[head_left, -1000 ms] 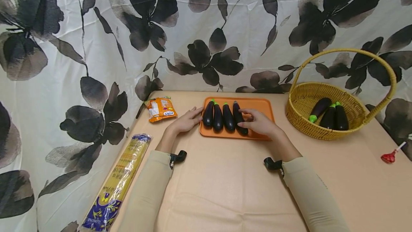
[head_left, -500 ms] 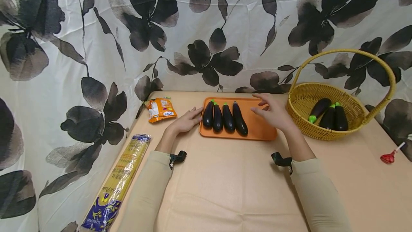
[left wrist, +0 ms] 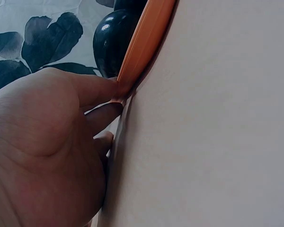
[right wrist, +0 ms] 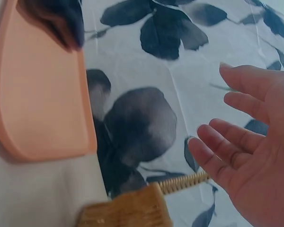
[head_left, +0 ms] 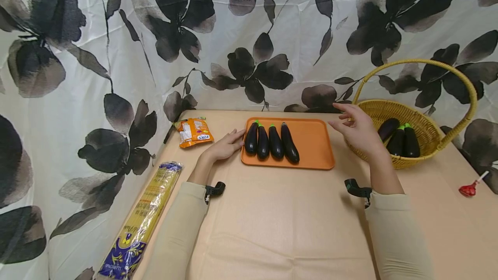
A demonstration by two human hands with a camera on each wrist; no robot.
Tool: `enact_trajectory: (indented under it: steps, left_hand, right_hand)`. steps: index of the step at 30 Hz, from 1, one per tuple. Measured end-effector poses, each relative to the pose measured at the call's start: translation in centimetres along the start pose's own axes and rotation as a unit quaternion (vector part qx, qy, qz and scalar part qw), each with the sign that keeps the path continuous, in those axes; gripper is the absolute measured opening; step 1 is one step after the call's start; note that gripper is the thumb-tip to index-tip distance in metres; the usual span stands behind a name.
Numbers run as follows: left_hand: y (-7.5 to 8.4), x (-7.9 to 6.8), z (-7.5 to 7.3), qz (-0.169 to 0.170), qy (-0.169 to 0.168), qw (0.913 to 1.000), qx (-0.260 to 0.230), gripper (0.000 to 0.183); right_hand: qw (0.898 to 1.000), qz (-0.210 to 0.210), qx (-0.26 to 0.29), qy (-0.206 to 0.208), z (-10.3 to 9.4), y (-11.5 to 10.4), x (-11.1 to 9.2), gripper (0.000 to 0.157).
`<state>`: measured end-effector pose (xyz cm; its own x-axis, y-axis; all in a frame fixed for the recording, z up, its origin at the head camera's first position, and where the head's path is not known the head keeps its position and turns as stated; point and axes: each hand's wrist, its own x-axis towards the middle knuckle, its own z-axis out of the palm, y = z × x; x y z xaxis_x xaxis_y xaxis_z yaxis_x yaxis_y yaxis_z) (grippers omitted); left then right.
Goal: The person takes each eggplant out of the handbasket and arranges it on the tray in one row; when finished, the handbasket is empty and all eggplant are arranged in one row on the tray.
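Observation:
Several dark eggplants [head_left: 276, 142] lie side by side on the left half of an orange tray [head_left: 313, 146]. My left hand [head_left: 223, 147] rests at the tray's left edge, its extended fingertips touching the rim; the left wrist view shows the fingertips against the orange rim [left wrist: 144, 49]. My right hand [head_left: 359, 128] hovers between the tray and a wicker basket [head_left: 363, 152], fingers relaxed and spread, holding nothing. In the head view it overlaps the basket's left side. Inside the basket are 3 eggplants [head_left: 411, 141] with green stems, one partly hidden by the hand.
An orange snack packet [head_left: 194, 132] lies beyond my left hand. A long spaghetti pack [head_left: 144, 215] runs along the table's left edge. Near the right edge is a red lollipop [head_left: 468, 189]. The basket's tall handle [head_left: 422, 61] arches above it, before a floral curtain [head_left: 241, 25].
My right hand has left the rightmost eggplant on the tray and moved right, up to the basket. My left hand has stayed at the tray's edge.

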<state>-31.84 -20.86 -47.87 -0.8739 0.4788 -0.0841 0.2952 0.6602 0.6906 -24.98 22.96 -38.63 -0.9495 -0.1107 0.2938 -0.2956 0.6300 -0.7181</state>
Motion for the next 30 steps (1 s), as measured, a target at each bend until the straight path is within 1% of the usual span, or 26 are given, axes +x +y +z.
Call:
enact_trajectory:
  steps: [3, 6, 11, 14, 17, 21, 23, 27, 30]
  left_hand:
    - [0.0, -0.1, 0.0, -0.009, -0.001, 1.0000, 0.000, 0.059]
    - [-0.2, -0.1, 0.0, -0.014, 0.000, 0.9999, 0.002, 0.059]
    - [-0.3, 0.0, -0.1, -0.009, -0.001, 1.0000, 0.003, 0.059]
    - [-0.2, 0.1, -0.1, -0.006, -0.004, 1.0000, 0.002, 0.059]
    - [-0.2, 0.0, -0.1, -0.005, -0.004, 1.0000, -0.001, 0.059]
    - [-0.3, -0.1, 0.0, -0.006, -0.002, 1.0000, -0.004, 0.059]
    - [-0.3, -0.2, -0.2, -0.005, -0.003, 1.0000, -0.005, 0.059]
    - [-0.4, -0.5, -0.4, -0.005, -0.010, 0.9999, -0.005, 0.059]
    - [-0.5, -0.7, -0.6, -0.004, -0.014, 0.9999, -0.002, 0.059]
  right_hand:
    - [1.000, 0.002, -0.010, 0.013, -0.7, 0.8, -0.1, 0.060]
    - [1.000, 0.012, -0.015, 0.021, -1.3, 1.7, -0.2, 0.062]
    - [0.998, 0.040, -0.020, 0.033, -2.3, 3.2, -0.5, 0.063]
    - [0.997, 0.052, -0.035, 0.049, -2.9, 4.1, -0.6, 0.063]
    - [0.994, 0.059, -0.067, 0.055, -3.4, 5.1, -0.7, 0.064]
    - [0.991, 0.065, -0.111, 0.039, -4.1, 6.6, -0.6, 0.066]
    - [0.989, 0.069, -0.127, 0.027, -4.6, 7.0, -0.8, 0.067]
    - [0.986, 0.083, -0.144, 0.011, -5.6, 7.6, -1.1, 0.070]
    - [0.983, 0.097, -0.153, 0.007, -6.0, 7.9, -1.4, 0.069]
